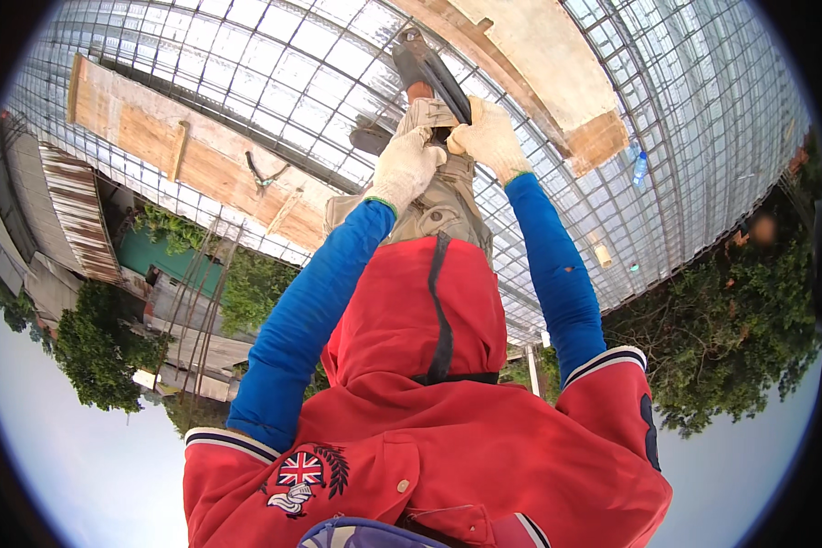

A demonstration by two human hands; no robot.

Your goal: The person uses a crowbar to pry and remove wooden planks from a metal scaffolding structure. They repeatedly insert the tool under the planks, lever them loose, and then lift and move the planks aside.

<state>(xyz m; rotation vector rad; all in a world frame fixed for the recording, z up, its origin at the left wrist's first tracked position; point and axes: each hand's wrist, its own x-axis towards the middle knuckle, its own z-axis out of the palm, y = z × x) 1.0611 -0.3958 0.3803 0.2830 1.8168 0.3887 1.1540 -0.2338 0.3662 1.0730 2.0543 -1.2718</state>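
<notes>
Both of my hands wear cream knit gloves and are brought close together in front of my legs. My left hand [409, 167] is closed, its fingertips at a small dark spot between the hands; what they hold is hidden. My right hand [490, 139] is curled closed against the near end of a long, narrow dark object [446, 87], whose kind I cannot make out. That object slants away beside my dark shoe [413, 59]. Behind the gloves are my beige trousers [438, 217].
A grid of steel reinforcing bars [329, 68] spreads underfoot. Wooden planks [137, 128] lie on the left, with dark-handled pincers [263, 175] on them. A larger board [548, 68] lies to the right, near a blue plastic bottle [640, 169]. Trees and roofs stand beyond the edge.
</notes>
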